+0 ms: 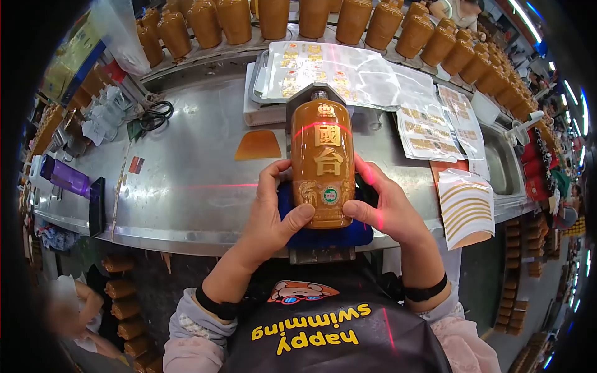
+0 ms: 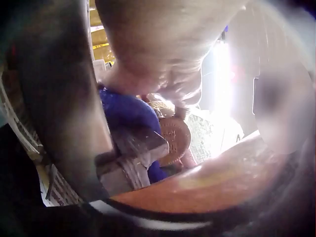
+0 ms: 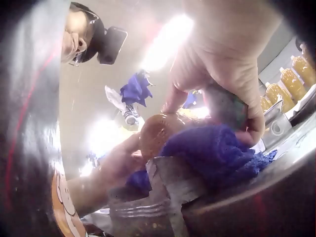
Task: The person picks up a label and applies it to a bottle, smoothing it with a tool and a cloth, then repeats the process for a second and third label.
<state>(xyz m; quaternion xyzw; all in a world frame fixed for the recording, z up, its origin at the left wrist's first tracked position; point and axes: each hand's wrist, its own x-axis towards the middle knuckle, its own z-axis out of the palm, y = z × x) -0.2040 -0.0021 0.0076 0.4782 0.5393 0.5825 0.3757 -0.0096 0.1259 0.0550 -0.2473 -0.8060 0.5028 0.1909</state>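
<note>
A glossy brown bottle [image 1: 323, 158] with raised gold characters and a round green-and-white emblem lies on its back, neck pointing away from the person. My left hand [image 1: 270, 208] grips its left side, thumb on the lower front. On the opposite side my right hand [image 1: 398, 208] holds it the same way, its thumb near the base. Under the bottle lies a blue cloth [image 1: 364, 237] on a metal stand [image 1: 322, 255]. Both wrist views show the round bottle base [image 2: 176, 140] above the cloth [image 3: 212, 148]. A dark block [image 3: 224, 104] shows beneath the right palm.
Gold-printed label sheets [image 1: 429, 133] cover the bench's right side, and more lie on a tray [image 1: 264, 93] behind the bottle. A curved brown template [image 1: 258, 145] lies left of it. Black-handled scissors [image 1: 155, 116] and a purple bottle [image 1: 65, 175] stay farther left. Several brown bottles [image 1: 314, 18] line the back.
</note>
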